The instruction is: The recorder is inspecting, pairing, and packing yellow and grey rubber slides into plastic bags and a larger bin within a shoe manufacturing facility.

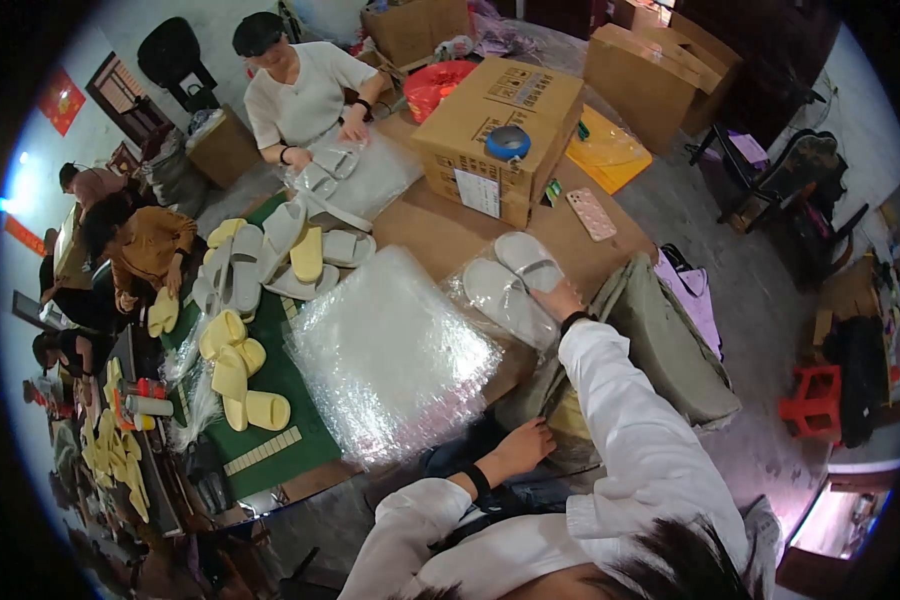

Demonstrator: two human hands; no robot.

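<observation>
My right hand is closed on a pair of light grey slippers inside a clear plastic bag, at the table's right edge. Just beside it, a grey-green woven sack gapes at the table's edge, with something pale yellow partly visible in its lower part. Lower down, my left hand has its fingers curled in at the sack's near rim. Left of the bagged slippers lies a stack of clear plastic bags.
A cardboard carton with a blue tape roll stands behind; a phone lies beside it. Yellow slippers and loose grey slippers cover the left. Across the table a person handles grey slippers. A red stool stands right.
</observation>
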